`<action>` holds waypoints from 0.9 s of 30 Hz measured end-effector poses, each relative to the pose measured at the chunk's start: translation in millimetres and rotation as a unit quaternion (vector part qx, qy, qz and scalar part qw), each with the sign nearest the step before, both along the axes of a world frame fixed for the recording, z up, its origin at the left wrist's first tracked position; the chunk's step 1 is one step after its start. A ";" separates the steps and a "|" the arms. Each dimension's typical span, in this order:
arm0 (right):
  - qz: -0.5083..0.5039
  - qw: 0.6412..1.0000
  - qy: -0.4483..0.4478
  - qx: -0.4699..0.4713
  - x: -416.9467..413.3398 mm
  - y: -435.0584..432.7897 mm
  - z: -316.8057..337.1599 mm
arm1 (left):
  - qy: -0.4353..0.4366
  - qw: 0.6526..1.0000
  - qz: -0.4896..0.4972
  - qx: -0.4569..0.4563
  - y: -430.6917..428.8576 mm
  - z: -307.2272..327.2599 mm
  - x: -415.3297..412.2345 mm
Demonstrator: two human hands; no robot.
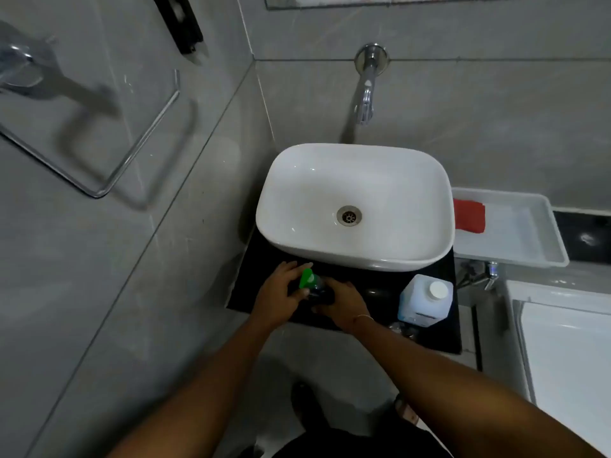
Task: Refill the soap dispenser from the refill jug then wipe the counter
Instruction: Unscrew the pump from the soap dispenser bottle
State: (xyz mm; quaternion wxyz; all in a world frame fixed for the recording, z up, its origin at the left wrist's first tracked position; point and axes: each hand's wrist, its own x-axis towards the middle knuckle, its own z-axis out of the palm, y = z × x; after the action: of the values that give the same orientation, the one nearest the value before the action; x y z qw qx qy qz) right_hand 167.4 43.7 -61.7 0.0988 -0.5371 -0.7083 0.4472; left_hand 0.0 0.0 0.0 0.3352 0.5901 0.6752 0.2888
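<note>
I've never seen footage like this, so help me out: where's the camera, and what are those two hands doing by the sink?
This is one picture from a camera worn on a person's head, looking down at their own bare arms; there is no machine. The left hand and right hand both grip a soap dispenser with a green pump, at a black counter in front of a white basin. A capped refill jug stands to their right. Beside the basin, a white tray holds a red cloth.
</note>
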 end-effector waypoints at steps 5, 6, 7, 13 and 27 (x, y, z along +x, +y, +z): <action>-0.032 0.999 -0.012 -0.014 -6.7 3.7 -1.6 | 0.017 1.000 0.020 -0.010 13.3 -2.3 -2.4; -0.035 0.999 -0.014 -0.015 -7.8 3.3 -1.4 | 0.023 1.000 0.017 -0.009 13.3 -2.4 -1.9; -0.037 0.999 -0.013 -0.013 -8.8 3.7 -1.9 | 0.028 0.999 0.016 0.000 13.5 -3.3 -1.6; -0.048 0.998 -0.033 -0.004 -11.0 0.5 -4.7 | 0.025 0.998 0.046 0.023 9.0 -1.2 5.0; -0.081 0.996 -0.042 0.014 -11.8 -6.6 -3.8 | 0.038 0.998 0.037 0.036 6.8 -5.4 5.5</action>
State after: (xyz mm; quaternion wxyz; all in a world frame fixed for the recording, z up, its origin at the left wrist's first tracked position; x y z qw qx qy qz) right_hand 155.6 37.2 -65.5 0.1124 -0.6093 -0.6723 0.4050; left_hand 5.5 6.8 -5.4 0.2762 0.5870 0.6982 0.3027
